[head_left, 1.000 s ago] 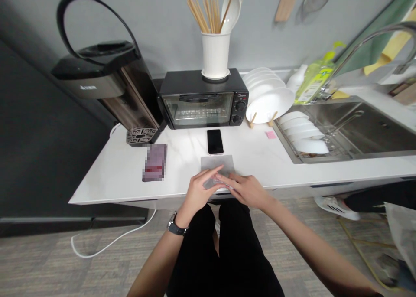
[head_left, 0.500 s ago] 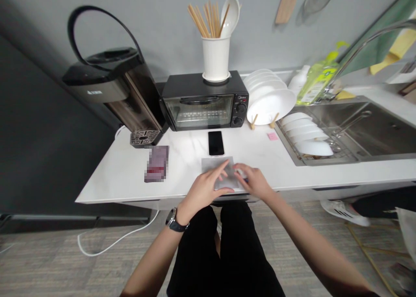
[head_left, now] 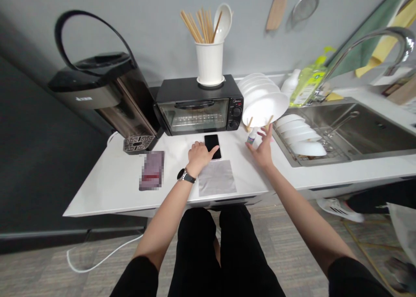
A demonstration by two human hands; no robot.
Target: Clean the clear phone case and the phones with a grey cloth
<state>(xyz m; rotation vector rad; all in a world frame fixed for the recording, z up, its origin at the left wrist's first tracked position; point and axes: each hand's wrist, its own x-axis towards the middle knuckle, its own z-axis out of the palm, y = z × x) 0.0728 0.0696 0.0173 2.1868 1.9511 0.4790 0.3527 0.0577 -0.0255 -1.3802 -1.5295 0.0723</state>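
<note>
While the left hand (head_left: 199,157) is placed at the left edge of the phone (head_left: 211,140), its thumb is stretched over the dark screen and its fingers are loosely bent; whether the phone is gripped cannot be told. The phone is laid flat on the counter (head_left: 182,158), in front of the oven (head_left: 197,108), and the grey cloth (head_left: 217,179) is spread just nearer the counter's front edge. By the right hand (head_left: 262,153), held half open with fingers spread, a small bottle (head_left: 251,135) is flanked at the thumb and fingertips, near the plates (head_left: 265,108); whether it is pinched or only touched cannot be made out. A purplish item (head_left: 152,170), blurred by pixels, is set farther left, near the dispenser (head_left: 125,97). On the left wrist, a watch (head_left: 186,176) is worn.
</note>
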